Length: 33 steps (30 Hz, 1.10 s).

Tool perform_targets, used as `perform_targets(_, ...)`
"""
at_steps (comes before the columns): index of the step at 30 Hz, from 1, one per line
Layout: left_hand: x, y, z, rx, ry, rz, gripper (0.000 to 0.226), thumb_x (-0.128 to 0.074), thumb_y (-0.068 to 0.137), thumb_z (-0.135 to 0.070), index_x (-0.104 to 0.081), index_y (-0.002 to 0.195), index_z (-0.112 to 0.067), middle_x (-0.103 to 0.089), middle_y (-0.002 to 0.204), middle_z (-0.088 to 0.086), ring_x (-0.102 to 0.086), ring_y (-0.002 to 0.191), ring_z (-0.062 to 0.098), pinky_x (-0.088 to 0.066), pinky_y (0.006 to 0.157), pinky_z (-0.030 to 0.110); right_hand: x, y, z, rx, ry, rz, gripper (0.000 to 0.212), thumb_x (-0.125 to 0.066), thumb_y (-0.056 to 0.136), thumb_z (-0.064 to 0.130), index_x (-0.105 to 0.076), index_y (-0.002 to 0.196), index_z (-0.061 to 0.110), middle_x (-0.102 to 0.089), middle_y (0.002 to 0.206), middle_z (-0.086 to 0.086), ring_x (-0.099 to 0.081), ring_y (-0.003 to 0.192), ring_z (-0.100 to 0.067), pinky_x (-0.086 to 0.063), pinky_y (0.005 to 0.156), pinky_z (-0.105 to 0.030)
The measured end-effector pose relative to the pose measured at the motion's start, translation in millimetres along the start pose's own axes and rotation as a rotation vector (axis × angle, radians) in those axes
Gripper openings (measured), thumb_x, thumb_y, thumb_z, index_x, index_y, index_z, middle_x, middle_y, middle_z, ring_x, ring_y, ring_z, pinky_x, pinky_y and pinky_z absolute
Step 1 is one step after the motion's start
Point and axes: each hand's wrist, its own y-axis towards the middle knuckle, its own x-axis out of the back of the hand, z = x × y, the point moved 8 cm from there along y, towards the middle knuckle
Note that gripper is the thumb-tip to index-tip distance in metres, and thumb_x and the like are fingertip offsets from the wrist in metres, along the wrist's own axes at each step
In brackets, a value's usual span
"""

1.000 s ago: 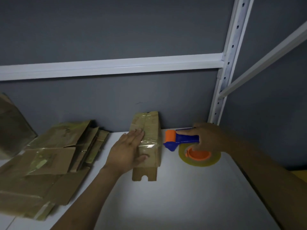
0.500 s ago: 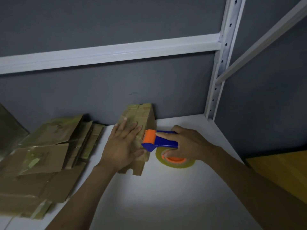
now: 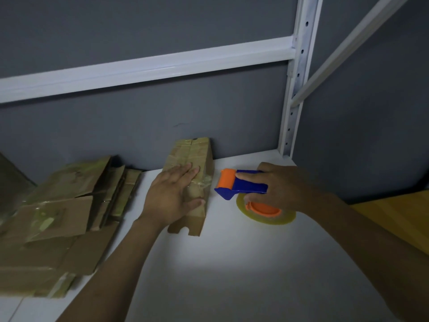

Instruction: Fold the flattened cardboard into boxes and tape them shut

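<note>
We see the left hand (image 3: 173, 196) lying flat on top of the small cardboard box (image 3: 193, 156). Its fingers are straight and close together, its thumb is spread toward the box's near end, and the palm presses on a shiny strip of tape crossing the top. Its forearm reaches in from the near side of the box.

Just right of the box, not touching it, the right hand (image 3: 284, 184) grips the blue tape dispenser (image 3: 246, 185). The index finger lies along the handle, the other fingers are curled round it, and the orange roller faces the box. The tape roll (image 3: 267, 217) seems to rest on the white shelf (image 3: 220, 263) that carries the box.

Left of the box lies a pile of flattened cardboard (image 3: 58, 219). A grey wall (image 3: 139, 126) stands behind the box, with a white rail (image 3: 139, 68) above it and a perforated post (image 3: 296, 89) to its right.
</note>
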Motion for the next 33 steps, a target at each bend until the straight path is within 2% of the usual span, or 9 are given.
perform_targets(4,-1,-1,-2,0.007,-0.010,0.010,0.090,-0.034,0.072,-0.079,-0.034,0.148,-0.031,-0.037,0.153,-0.004,-0.036,0.139,0.021,-0.026,0.114,0.040,-7,1,7,-0.010,-0.035,0.019,0.064,-0.041,0.093,0.059,-0.020,0.149,0.037,-0.043,0.131,0.006,-0.042,0.102,-0.004,-0.030,0.077,-0.017)
perform_targets(10,2,-3,-11,0.004,-0.020,-0.043,0.085,-0.044,0.074,-0.072,-0.040,0.146,-0.026,-0.043,0.149,0.001,-0.041,0.136,0.025,-0.029,0.109,0.041,-26,19,17,-0.065,0.059,0.023,0.061,-0.046,0.090,0.062,-0.031,0.145,0.042,-0.049,0.108,0.003,-0.053,0.093,-0.012,-0.039,0.075,-0.023)
perform_targets(16,1,0,-17,0.046,0.012,0.046,0.090,-0.063,0.079,-0.064,-0.022,0.152,-0.030,-0.022,0.159,-0.004,-0.019,0.146,0.019,-0.015,0.117,0.036,-17,21,21,-0.107,0.154,-0.026,0.052,-0.050,0.090,0.058,-0.042,0.139,0.043,-0.042,0.081,0.013,-0.046,0.080,-0.009,-0.033,0.068,-0.023)
perform_targets(19,3,0,-18,0.049,0.019,0.036,0.092,-0.066,0.077,-0.062,-0.024,0.152,-0.028,-0.025,0.158,-0.002,-0.023,0.145,0.022,-0.018,0.117,0.040,-23,24,19,-0.165,0.257,0.028,0.044,-0.053,0.086,0.059,-0.056,0.127,0.043,-0.057,0.085,0.013,-0.055,0.079,-0.010,-0.042,0.068,-0.026)
perform_targets(22,-1,-2,-16,0.072,0.023,0.081,0.098,-0.058,0.073,-0.071,-0.020,0.153,-0.028,-0.023,0.159,-0.002,-0.023,0.145,0.023,-0.019,0.118,0.044,-53,13,4,-0.242,0.702,0.143,0.037,-0.059,0.083,0.057,-0.069,0.112,0.036,-0.072,0.093,0.009,-0.066,0.086,-0.011,-0.054,0.086,-0.036)
perform_targets(24,0,-2,-17,0.085,0.042,0.105,0.102,-0.055,0.075,-0.075,-0.010,0.154,-0.028,-0.015,0.161,-0.003,-0.016,0.147,0.022,-0.015,0.120,0.044,-59,-3,-12,-0.301,0.976,0.067,0.030,-0.063,0.087,0.046,-0.071,0.111,0.031,-0.073,0.095,0.007,-0.068,0.090,-0.011,-0.053,0.090,-0.032)
perform_targets(26,1,-1,-19,0.081,0.089,0.146,0.102,-0.051,0.078,-0.075,0.000,0.154,-0.029,-0.009,0.162,-0.005,-0.013,0.148,0.021,-0.013,0.119,0.043,-60,-15,-30,-0.356,1.148,-0.020,0.018,-0.064,0.089,0.038,-0.073,0.099,0.026,-0.074,0.088,0.005,-0.069,0.085,-0.012,-0.054,0.081,-0.028)
perform_targets(29,13,4,-22,0.026,0.111,0.134,0.099,-0.054,0.080,-0.071,0.000,0.153,-0.031,-0.023,0.159,-0.002,-0.025,0.142,0.025,-0.020,0.113,0.041,-68,-20,-44,-0.449,1.210,0.023,0.017,-0.063,0.089,0.038,-0.072,0.087,0.023,-0.074,0.081,0.000,-0.069,0.075,-0.013,-0.053,0.068,-0.025)
perform_targets(33,18,11,-17,-0.024,0.152,0.136,0.094,-0.058,0.079,-0.069,-0.014,0.153,-0.031,-0.033,0.154,-0.004,-0.028,0.140,0.022,-0.018,0.111,0.038,-78,-6,-57,-0.490,1.034,0.066,0.022,-0.063,0.091,0.032,-0.072,0.102,0.015,-0.073,0.093,-0.004,-0.068,0.083,-0.013,-0.050,0.069,-0.021)
